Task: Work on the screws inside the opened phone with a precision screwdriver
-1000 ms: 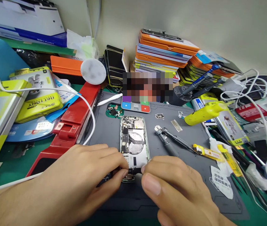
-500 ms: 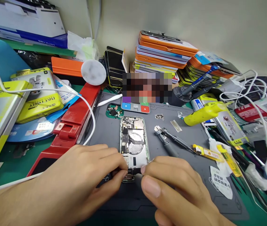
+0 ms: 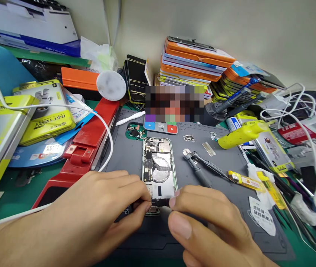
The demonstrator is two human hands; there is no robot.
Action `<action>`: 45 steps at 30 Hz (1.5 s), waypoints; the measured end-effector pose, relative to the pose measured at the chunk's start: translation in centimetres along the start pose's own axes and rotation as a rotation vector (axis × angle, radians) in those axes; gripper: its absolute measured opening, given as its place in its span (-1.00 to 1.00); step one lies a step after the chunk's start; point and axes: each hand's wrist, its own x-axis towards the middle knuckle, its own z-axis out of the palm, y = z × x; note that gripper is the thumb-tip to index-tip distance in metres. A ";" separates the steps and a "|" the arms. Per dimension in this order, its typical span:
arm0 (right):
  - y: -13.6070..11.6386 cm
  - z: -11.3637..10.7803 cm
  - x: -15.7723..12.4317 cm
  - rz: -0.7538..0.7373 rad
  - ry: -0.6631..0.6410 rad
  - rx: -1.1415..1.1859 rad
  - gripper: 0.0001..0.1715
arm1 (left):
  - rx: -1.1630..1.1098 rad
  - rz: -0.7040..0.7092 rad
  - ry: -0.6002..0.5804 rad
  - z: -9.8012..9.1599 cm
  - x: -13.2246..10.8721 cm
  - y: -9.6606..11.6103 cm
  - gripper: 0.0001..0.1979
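An opened phone [image 3: 161, 174] lies on the grey work mat [image 3: 124, 148], its board, round coil and metal inner plate exposed. My left hand [image 3: 113, 204] has its fingers curled with thumb and fingertips pinched at the phone's lower left edge. At the lower right corner, my right hand [image 3: 210, 218] is held with bent fingers, the thumb below the index fingertip. A blurred greyish piece [image 3: 164, 214] shows by the right fingertips, below the phone's bottom end. What exactly the right fingers hold cannot be made out.
Two grey screwdrivers [image 3: 198, 170] lie right of the phone, with a yellow-handled tool [image 3: 245, 181] and a yellow bottle [image 3: 241, 135] beyond. A red clamp-like fixture [image 3: 82, 144] and battery boxes [image 3: 46, 126] stand left. A white cable [image 3: 102, 122] loops over the left side.
My right fingertips have shifted very slightly up and to the right. My left hand and the phone stay in place.
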 end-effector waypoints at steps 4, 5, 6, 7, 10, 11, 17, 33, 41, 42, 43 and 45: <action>0.5 -0.2 -0.1 -0.046 -0.041 0.043 -0.74 | -0.020 -0.002 -0.008 0.2 -0.1 -0.1 -0.83; 0.6 -0.2 -0.2 -0.052 -0.048 0.040 -0.74 | -0.032 -0.005 0.006 0.3 -0.2 -0.1 -0.82; 0.6 -0.2 -0.2 -0.053 -0.053 0.037 -0.74 | -0.047 -0.012 0.023 0.5 -0.3 -0.2 -0.81; 0.6 -0.2 -0.2 -0.051 -0.052 0.038 -0.73 | -0.062 -0.021 0.040 0.6 -0.4 -0.2 -0.81; 0.4 -0.2 -0.1 -0.042 -0.024 0.050 -0.74 | -0.096 -0.031 0.056 0.9 -0.7 -0.3 -0.81; 0.4 -0.1 -0.1 -0.052 -0.016 0.054 -0.75 | -0.103 -0.031 0.051 0.9 -0.7 -0.3 -0.81; 0.4 -0.1 0.0 -0.039 -0.036 0.074 -0.75 | -0.081 -0.042 0.010 0.5 -0.1 -0.1 -0.81; 0.4 0.1 0.2 -0.055 -0.003 0.045 -0.84 | -0.088 -0.035 0.034 1.0 -0.7 -0.4 -0.81; 0.3 0.1 0.2 -0.045 0.010 0.033 -0.85 | -0.093 -0.036 0.036 1.1 -0.7 -0.5 -0.83; 0.4 0.1 0.2 -0.055 0.016 0.031 -0.86 | -0.097 -0.038 0.032 1.0 -0.7 -0.5 -0.83; 0.4 0.1 0.2 -0.064 0.019 0.032 -0.88 | -0.100 -0.037 0.029 1.0 -0.7 -0.5 -0.83; 0.5 0.2 0.2 -0.078 0.017 0.034 -0.86 | -0.099 -0.033 0.023 1.0 -0.7 -0.4 -0.83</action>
